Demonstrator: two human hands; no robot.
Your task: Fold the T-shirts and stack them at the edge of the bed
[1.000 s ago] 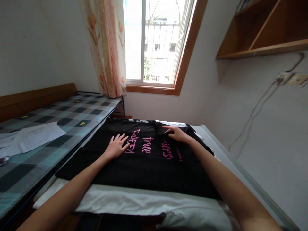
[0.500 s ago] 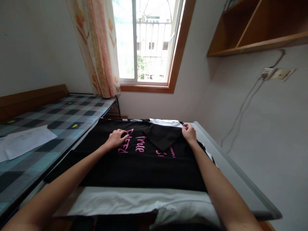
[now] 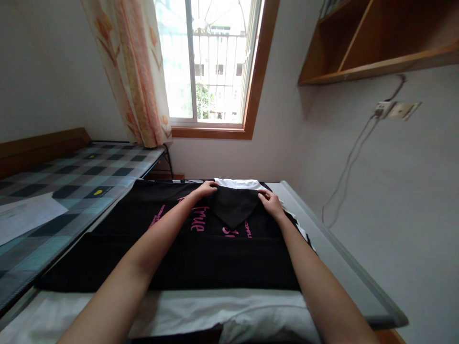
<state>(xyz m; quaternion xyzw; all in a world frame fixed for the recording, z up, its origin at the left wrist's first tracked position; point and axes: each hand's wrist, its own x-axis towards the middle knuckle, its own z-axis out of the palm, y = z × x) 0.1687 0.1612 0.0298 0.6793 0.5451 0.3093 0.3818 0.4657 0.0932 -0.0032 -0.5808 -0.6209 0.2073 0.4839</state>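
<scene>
- Fingers of the bare right hand [image 3: 271, 203] are pinched narrow on the right end of a folded black cloth flap [image 3: 234, 205], thumb toward the person's left.
- Fingers of the bare left hand [image 3: 207, 188] are drawn close together at the flap's left end, touching its far edge; whether they grip the cloth or only press it, I cannot tell.
- Between the two hands, the flap lies turned over toward the person, its point resting on pink lettering.
- That flap belongs to a wide black cloth garment with pink lettering [image 3: 215, 267], spread flat across a pale grey, straight-edged surface [image 3: 330, 267]; the left forearm crosses above part of the lettering, where "true" can be read.
- Just beyond the flap lies a strip of white cloth [image 3: 238, 184], near both hands.
- Along the near side of the garment, a rumpled greyish-white cloth [image 3: 193, 310] covers the front edge of the surface.
- Left of the surface stands a bed with a blue, grey and black checked mattress [image 3: 118, 165], bearing white sheets of paper [image 3: 28, 215].
- Beyond both, a cream curtain with orange flowers [image 3: 138, 71] hangs beside a brown-framed window [image 3: 218, 71].
</scene>
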